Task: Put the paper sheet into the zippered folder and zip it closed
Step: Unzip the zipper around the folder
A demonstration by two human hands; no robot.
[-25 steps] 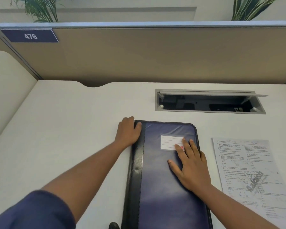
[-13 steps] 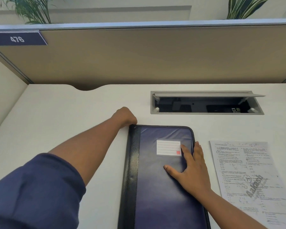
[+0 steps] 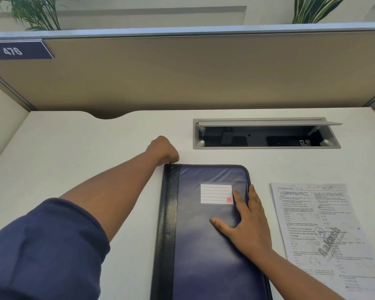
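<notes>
A dark blue zippered folder [image 3: 204, 245] with a black spine and a white label lies closed on the white desk. My left hand [image 3: 164, 150] is curled into a fist at the folder's far left corner; what its fingers pinch is hidden. My right hand [image 3: 247, 221] rests flat on the cover, fingers spread, beside the label. The printed paper sheet [image 3: 325, 230] lies flat on the desk just right of the folder, apart from both hands.
An open cable tray [image 3: 266, 146] is sunk into the desk beyond the folder. A tan partition [image 3: 204, 72] with a "476" plate closes off the back. Bare desk [image 3: 74, 159] extends to the left.
My left hand went from lying flat on the folder's far left corner to a closed fist just beyond it. My right hand slid slightly toward the folder's right edge.
</notes>
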